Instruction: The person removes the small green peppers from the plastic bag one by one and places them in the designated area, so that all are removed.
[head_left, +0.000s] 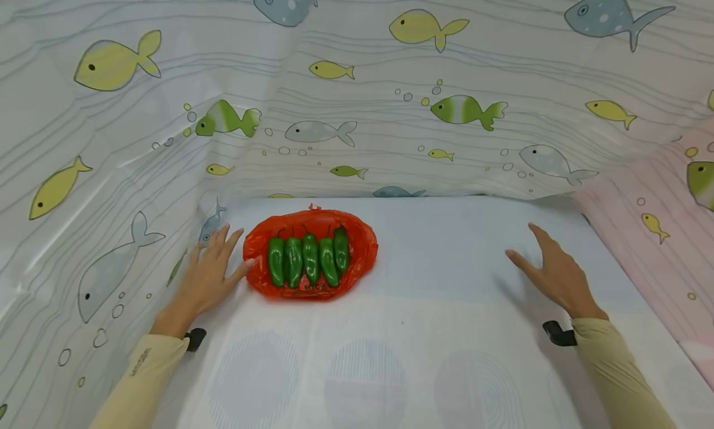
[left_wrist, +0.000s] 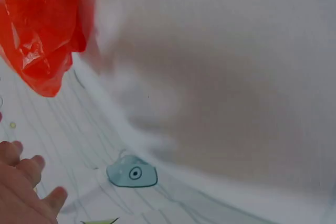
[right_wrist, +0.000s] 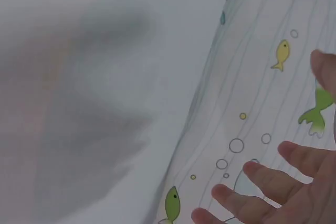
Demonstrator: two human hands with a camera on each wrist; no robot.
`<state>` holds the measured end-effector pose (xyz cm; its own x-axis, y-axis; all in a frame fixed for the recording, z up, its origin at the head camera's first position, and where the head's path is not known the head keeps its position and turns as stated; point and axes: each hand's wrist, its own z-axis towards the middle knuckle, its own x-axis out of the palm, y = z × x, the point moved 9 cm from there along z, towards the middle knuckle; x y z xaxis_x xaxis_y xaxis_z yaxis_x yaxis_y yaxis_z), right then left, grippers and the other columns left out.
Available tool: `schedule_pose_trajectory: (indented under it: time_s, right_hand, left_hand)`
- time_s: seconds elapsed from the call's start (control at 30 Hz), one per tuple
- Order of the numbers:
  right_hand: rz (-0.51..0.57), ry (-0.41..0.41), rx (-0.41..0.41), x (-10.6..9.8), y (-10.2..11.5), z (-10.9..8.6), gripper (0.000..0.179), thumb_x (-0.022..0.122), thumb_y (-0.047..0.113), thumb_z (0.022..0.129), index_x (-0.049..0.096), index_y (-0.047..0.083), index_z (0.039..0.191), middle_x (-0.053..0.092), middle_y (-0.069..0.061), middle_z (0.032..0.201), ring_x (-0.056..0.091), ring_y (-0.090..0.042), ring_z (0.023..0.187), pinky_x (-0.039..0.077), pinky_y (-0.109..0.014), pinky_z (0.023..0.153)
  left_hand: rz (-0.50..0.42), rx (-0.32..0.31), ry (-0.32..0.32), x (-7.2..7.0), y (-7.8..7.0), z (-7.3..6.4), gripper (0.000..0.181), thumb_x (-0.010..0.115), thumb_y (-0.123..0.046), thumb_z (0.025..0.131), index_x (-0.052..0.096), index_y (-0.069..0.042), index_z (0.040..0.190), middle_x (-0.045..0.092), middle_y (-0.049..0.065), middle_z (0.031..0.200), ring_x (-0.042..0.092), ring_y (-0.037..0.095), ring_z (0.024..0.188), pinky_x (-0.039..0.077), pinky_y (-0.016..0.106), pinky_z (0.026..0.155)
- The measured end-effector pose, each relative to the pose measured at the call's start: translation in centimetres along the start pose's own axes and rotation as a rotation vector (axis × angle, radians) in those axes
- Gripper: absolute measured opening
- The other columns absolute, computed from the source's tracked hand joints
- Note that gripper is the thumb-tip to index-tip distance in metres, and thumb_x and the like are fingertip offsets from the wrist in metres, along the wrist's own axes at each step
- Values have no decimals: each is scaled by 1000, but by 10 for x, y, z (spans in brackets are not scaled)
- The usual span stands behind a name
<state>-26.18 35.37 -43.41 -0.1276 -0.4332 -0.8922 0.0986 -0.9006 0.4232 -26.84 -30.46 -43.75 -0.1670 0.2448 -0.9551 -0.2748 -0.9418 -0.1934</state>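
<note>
Several green chili peppers [head_left: 310, 259] lie side by side, pointing away from me, on a crumpled red plastic bag [head_left: 365, 249] at the left of the table. My left hand [head_left: 211, 279] is spread at the bag's left side, its thumb tip overlapping the bag's edge in the head view. Part of the red bag [left_wrist: 44, 30] fills the upper left corner of the left wrist view, above my fingertips. On the right, my right hand [head_left: 555, 277] hovers over the white surface with fingers extended and nothing in them, far from the peppers.
A white tabletop [head_left: 446, 249] with faint printed circles spreads between my arms. Fish-patterned curtains [head_left: 362, 106] hang behind and along the left, and a pinkish fish-patterned sheet [head_left: 652, 193] borders the right. Dark wrist straps [head_left: 558, 334] show at both sleeves.
</note>
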Motion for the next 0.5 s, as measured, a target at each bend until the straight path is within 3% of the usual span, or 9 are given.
schedule_pose_trajectory:
  time_s: [0.07, 0.13, 0.33, 0.5]
  right_hand:
    - [35, -24, 8, -1, 3, 0, 79, 56, 56, 90, 23, 19, 152, 41, -24, 142, 54, -46, 105, 40, -60, 76]
    - [54, -49, 9, -1, 7, 1, 74, 56, 55, 90, 33, 17, 149, 51, -22, 134, 59, -41, 95, 43, -54, 71]
    - [104, -43, 14, 11, 21, 6, 66, 54, 55, 91, 43, 16, 142, 58, -14, 128, 60, -36, 104, 43, -54, 77]
    - [163, -31, -1, 24, 39, 10, 61, 55, 57, 90, 48, 18, 137, 64, -11, 117, 63, -30, 98, 46, -49, 76]
  left_hand:
    - [-99, -17, -16, 0, 3, 2, 73, 53, -51, 93, 24, -17, 152, 18, 17, 156, 17, 40, 141, 12, 63, 106]
    - [-188, -33, -27, 0, 5, 4, 69, 55, -47, 93, 30, -15, 149, 26, 18, 153, 27, 41, 137, 20, 63, 104]
    - [-364, -100, -12, 3, 8, 7, 56, 58, -42, 94, 43, -19, 142, 50, 18, 136, 48, 40, 119, 38, 59, 92]
    - [-468, -159, 10, 8, 12, 7, 51, 58, -42, 94, 47, -22, 140, 54, 14, 131, 56, 36, 110, 46, 53, 85]
